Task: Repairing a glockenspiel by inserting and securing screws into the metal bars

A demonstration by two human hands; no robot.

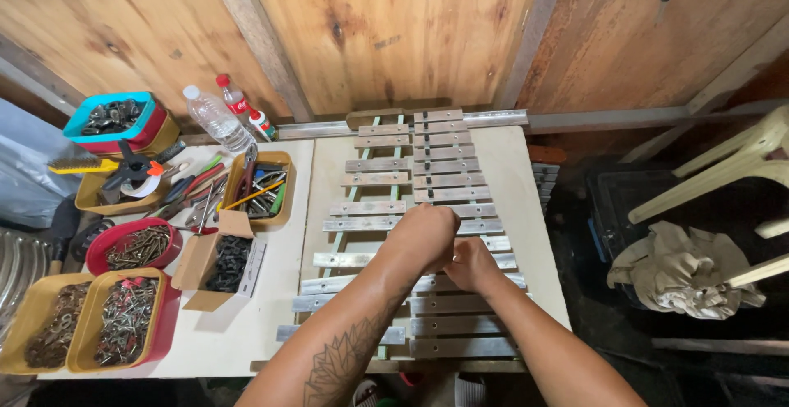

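Metal slats [448, 180] lie in two columns on my board [518, 210], running toward twelve o'clock. My left hand [425, 237] is fisted on them, my right hand [470, 264] curled just beside it at four o'clock.

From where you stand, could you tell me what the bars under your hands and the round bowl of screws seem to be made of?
The bars look like dull grey metal, probably aluminium: flat, matte, lightly scuffed. The round red bowl looks like plastic: glossy, evenly coloured, thin-rimmed. The screws in it look like brownish metal, possibly rusted.
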